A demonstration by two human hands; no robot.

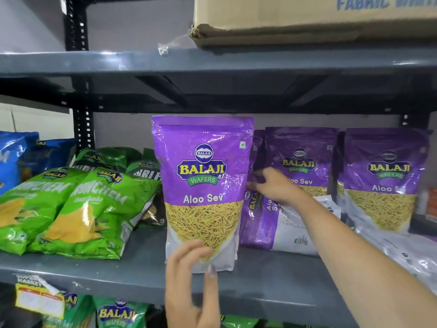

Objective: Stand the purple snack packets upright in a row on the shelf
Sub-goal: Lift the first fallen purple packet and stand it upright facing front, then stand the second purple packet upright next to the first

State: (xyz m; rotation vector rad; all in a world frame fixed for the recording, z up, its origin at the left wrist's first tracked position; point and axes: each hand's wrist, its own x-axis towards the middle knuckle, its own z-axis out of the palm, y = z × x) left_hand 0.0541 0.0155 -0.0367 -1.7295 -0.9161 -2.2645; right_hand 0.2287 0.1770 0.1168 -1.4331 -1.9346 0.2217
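Purple shiny plastic snack packet (203, 190), mid-frame, is steadied by loose left hand (189, 280); right hand (272, 185), fingers spread, holds nothing. It could be tipped by a bump.

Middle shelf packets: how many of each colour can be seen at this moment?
Purple packets: 5, namely front upright, one behind it, two upright further right, one lying flat.
Green packets: at least 4.
Blue packets: at least 1.
Total: at least 10.

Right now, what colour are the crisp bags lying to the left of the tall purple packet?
Bright green with yellow crisps pictured, seen in the head view: the crisp bags.
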